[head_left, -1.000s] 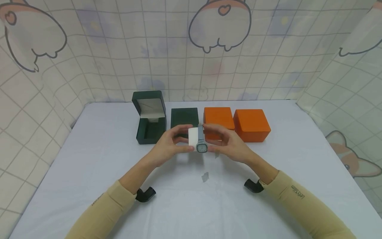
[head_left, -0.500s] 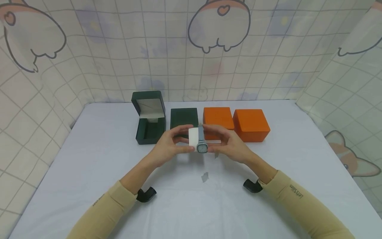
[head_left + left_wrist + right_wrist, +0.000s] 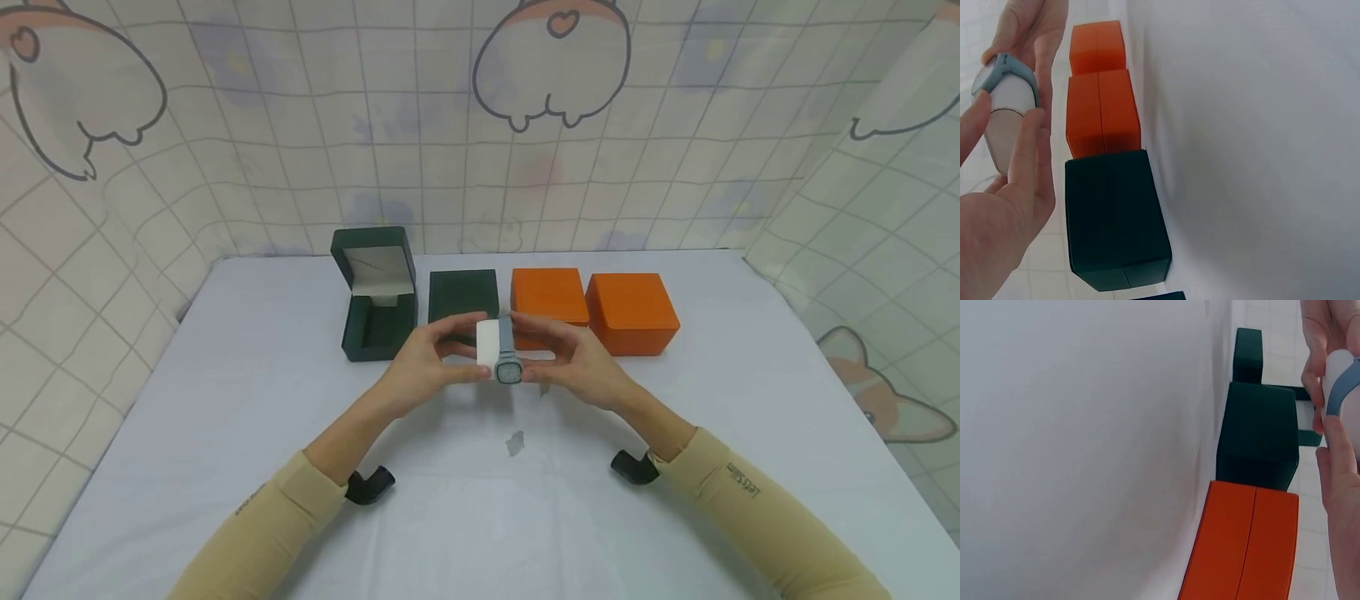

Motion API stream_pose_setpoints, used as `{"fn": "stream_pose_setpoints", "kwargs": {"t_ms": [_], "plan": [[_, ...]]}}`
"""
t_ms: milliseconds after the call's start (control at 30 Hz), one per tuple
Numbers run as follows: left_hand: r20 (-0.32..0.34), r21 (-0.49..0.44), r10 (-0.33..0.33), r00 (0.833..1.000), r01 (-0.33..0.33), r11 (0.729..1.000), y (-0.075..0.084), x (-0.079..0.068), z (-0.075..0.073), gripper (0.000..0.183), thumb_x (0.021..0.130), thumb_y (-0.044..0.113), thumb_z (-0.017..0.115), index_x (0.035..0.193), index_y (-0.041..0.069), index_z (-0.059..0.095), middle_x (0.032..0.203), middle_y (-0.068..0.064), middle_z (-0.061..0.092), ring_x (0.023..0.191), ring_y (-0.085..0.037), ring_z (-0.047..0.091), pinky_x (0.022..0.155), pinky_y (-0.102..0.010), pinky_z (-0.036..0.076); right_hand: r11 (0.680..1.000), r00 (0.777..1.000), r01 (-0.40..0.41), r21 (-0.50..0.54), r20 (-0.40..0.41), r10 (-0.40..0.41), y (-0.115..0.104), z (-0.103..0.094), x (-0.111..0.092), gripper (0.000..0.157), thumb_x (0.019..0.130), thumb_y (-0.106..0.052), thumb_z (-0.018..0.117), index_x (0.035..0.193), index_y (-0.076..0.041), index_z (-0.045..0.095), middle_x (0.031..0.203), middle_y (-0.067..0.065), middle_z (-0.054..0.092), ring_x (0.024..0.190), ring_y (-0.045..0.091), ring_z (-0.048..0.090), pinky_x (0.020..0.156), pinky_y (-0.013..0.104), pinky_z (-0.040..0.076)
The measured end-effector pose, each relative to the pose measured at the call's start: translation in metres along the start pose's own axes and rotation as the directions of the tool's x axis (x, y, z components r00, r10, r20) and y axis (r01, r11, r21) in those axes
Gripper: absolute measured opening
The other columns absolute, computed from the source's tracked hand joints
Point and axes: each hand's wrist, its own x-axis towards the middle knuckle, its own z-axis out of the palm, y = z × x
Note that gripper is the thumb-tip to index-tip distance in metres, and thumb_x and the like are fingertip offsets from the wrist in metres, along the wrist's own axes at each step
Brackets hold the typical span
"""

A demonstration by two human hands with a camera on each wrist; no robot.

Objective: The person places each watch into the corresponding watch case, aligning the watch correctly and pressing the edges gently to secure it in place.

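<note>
A watch with a light blue strap is wrapped around a white watch pillow, both raised over the table. My left hand pinches the left end of the pillow between thumb and fingers. From the other side, my right hand holds the watch, its thumb beside the watch face and its fingers along the strap. In the left wrist view, the strap loops over the pillow. An open green watch box, with a pale lid lining, stands left of a closed green box.
Two closed orange boxes continue the row to the right, near the table's back edge. A grey patch marks the white tablecloth. A black curved piece sticks out at each sleeve cuff. Behind hangs a grid-patterned curtain.
</note>
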Motion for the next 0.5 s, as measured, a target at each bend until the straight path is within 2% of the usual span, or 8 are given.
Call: {"fn": "stream_pose_setpoints", "kwargs": {"t_ms": [133,233,500], "plan": [[-0.004,0.011,0.011,1.0,-0.011,1.0,-0.0006,0.0017,0.0016,0.076,0.084,0.003,0.085,0.151,0.016,0.052,0.139,-0.009,0.055,0.111,-0.028,0.064,0.104,-0.045,0.05,1.0,1.0,-0.009,0.012,-0.003,0.009,-0.0004,0.0006,0.0004,0.073,0.089,-0.007,0.081,0.154,-0.014,0.049,0.152,0.005,0.051,0.136,0.029,0.051,0.099,0.039,0.053],[-0.008,0.017,0.011,1.0,-0.011,1.0,-0.0008,0.0024,0.0022,0.076,0.084,0.004,0.085,0.151,0.017,0.052,0.138,-0.009,0.055,0.111,-0.027,0.065,0.104,-0.044,0.05,1.0,1.0,-0.002,0.024,0.0,0.002,-0.0002,0.0007,0.0007,0.073,0.089,-0.007,0.081,0.154,-0.013,0.048,0.152,0.006,0.051,0.136,0.029,0.051,0.099,0.04,0.053],[0.0,-0.001,0.01,1.0,-0.01,1.0,-0.0016,0.0024,0.002,0.077,0.083,0.004,0.086,0.151,0.015,0.052,0.135,-0.01,0.055,0.109,-0.027,0.066,0.104,-0.044,0.05,0.999,1.0,0.009,0.05,-0.002,-0.009,0.0028,0.0012,0.0005,0.073,0.089,-0.005,0.081,0.154,-0.009,0.048,0.151,0.01,0.05,0.135,0.04,0.048,0.099,0.039,0.053]]}}
